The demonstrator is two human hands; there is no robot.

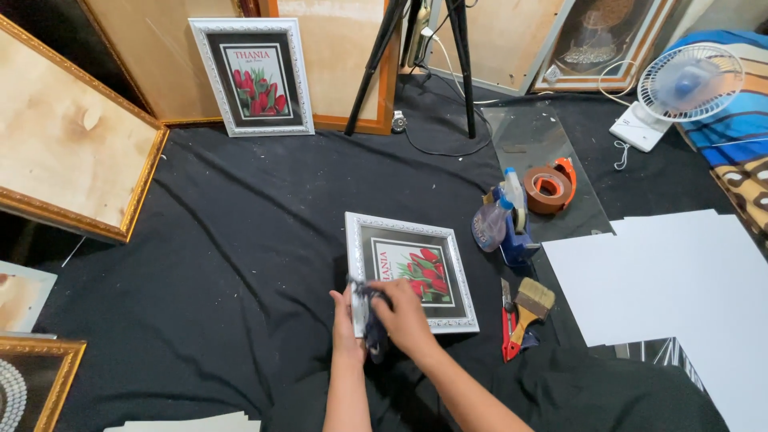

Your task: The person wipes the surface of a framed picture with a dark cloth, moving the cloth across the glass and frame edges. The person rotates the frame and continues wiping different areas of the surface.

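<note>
A black cloth covers the floor of a framing workspace. Nearest the camera, the left hand grips the near corner of a small white picture frame showing red tulips, lying flat on the cloth. The right hand presses a dark rag against the glass at that corner; the far part looks not yet wiped. Just right lie a brush, a red cutter, a spray bottle and tape. Farther back, a matching framed picture leans upright.
</note>
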